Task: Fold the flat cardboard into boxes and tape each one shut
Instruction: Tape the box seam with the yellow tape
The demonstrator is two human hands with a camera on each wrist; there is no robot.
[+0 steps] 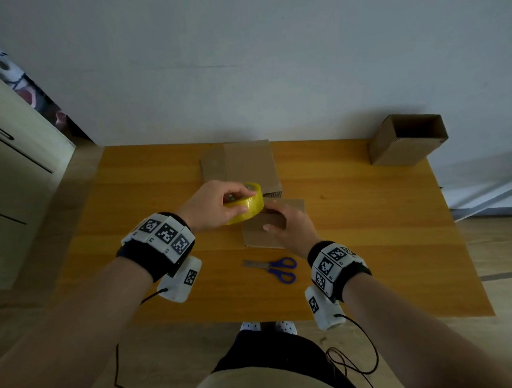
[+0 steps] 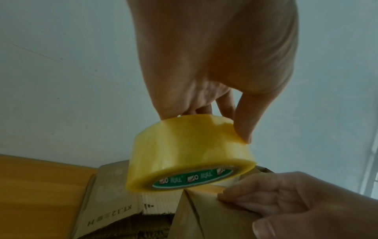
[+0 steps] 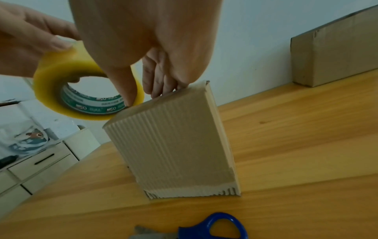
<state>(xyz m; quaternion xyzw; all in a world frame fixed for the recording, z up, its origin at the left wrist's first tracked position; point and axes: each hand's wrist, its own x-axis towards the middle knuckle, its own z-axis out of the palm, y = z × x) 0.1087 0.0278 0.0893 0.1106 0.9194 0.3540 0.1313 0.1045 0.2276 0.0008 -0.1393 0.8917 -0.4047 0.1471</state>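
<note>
A small folded cardboard box [image 1: 263, 232] stands upright mid-table, also seen as the box [image 3: 174, 145] in the right wrist view. My left hand [image 1: 234, 201] grips a yellow tape roll [image 1: 246, 207] just above the box's top left edge; the tape roll [image 2: 184, 153] is tilted, its green core showing. My right hand [image 1: 274, 219] holds the top of the box, fingers [image 2: 255, 198] curled over its top edge and thumb on the near side. A short strip of tape seems to run from the roll under those fingers. Flat cardboard [image 1: 248, 165] lies behind.
Blue-handled scissors [image 1: 276, 270] lie on the wooden table [image 1: 366, 233] in front of the box. An open cardboard box [image 1: 406, 139] stands at the back right corner by the wall. A white drawer cabinet [image 1: 21, 161] is on the left.
</note>
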